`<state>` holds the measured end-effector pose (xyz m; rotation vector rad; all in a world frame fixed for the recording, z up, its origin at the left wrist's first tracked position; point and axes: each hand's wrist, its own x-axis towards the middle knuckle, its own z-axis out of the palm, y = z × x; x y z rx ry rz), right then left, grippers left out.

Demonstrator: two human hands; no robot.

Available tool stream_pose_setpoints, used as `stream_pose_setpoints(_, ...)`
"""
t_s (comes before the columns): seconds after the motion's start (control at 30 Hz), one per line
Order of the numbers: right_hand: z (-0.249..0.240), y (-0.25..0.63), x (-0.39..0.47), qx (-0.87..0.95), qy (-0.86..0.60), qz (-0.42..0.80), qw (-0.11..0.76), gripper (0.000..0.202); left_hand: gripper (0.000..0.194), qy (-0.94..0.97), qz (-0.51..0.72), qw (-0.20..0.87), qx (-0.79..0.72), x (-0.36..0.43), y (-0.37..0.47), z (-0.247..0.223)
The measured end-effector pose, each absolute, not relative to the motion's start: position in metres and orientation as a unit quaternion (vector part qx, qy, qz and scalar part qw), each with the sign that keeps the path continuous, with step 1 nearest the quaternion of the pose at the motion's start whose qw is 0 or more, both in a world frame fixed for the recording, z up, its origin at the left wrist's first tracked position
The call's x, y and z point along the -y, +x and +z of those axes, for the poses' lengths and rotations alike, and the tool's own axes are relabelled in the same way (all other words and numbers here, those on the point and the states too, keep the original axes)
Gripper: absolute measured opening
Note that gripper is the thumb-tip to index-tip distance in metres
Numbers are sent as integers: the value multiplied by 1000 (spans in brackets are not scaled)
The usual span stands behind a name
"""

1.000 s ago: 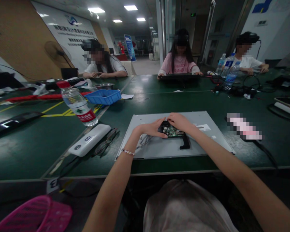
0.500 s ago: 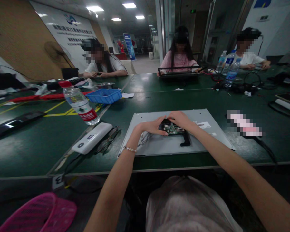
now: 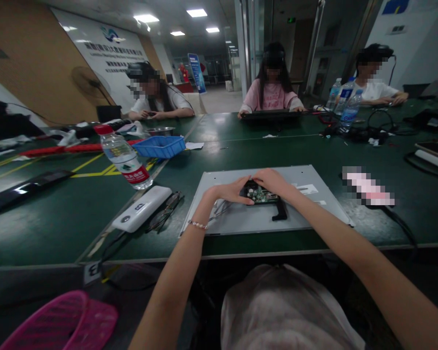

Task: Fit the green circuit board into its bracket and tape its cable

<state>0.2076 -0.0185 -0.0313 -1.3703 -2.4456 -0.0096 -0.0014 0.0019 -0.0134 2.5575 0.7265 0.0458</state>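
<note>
A flat grey panel [image 3: 233,221] lies on the table in front of me. On its middle sits a green circuit board [image 3: 264,196] in a black plastic frame, whose arm [image 3: 280,211] sticks out towards me at the right. My left hand [image 3: 231,190] grips the left end of the framed board, thumb low and fingers at the far edge. Bent over the far edge is my right hand [image 3: 272,181], its fingertips closed on the frame close to the left fingertips. Thin grey wires [image 3: 221,209] run beside my left wrist.
Left of the panel are a white power bank [image 3: 142,209], glasses [image 3: 165,211], a water bottle [image 3: 126,158] and a blue tray [image 3: 159,146]. At the right lies a blurred pink phone-like thing [image 3: 368,186] with a cable. Three people sit across the table. A pink basket [image 3: 91,316] stands below.
My hands hold almost the same pose on the board. The view has shifted slightly. Across the table, the person in pink has lowered a dark frame flat.
</note>
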Motion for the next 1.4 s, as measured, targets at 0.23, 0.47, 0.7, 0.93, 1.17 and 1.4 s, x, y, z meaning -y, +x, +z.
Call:
stream_pose_setpoints(0.23, -38, 211, 13, 860, -468, 20, 201, 22, 117, 912, -36, 254, -321, -2, 0, -15)
stream_pose_setpoints(0.47, -46, 212, 7, 867, -442, 32, 227, 22, 112, 921, -31, 240, -305, -5, -2, -19)
stream_pose_setpoints(0.7, -49, 212, 7, 859, -450, 38, 243, 22, 112, 923, -31, 227, -309, -2, -2, -16)
stream_pose_setpoints(0.93, -49, 214, 7, 856, -443, 63, 257, 23, 111, 923, -33, 227, -310, -3, -1, -15)
stream_pose_setpoints(1.17, -54, 214, 3, 848, -441, 66, 287, 22, 108, 931, -15, 226, -288, -2, -1, -15)
stream_pose_setpoints(1.4, -47, 214, 9, 838, -458, 87, 283, 26, 110, 931, -6, 232, -283, -3, -1, -16)
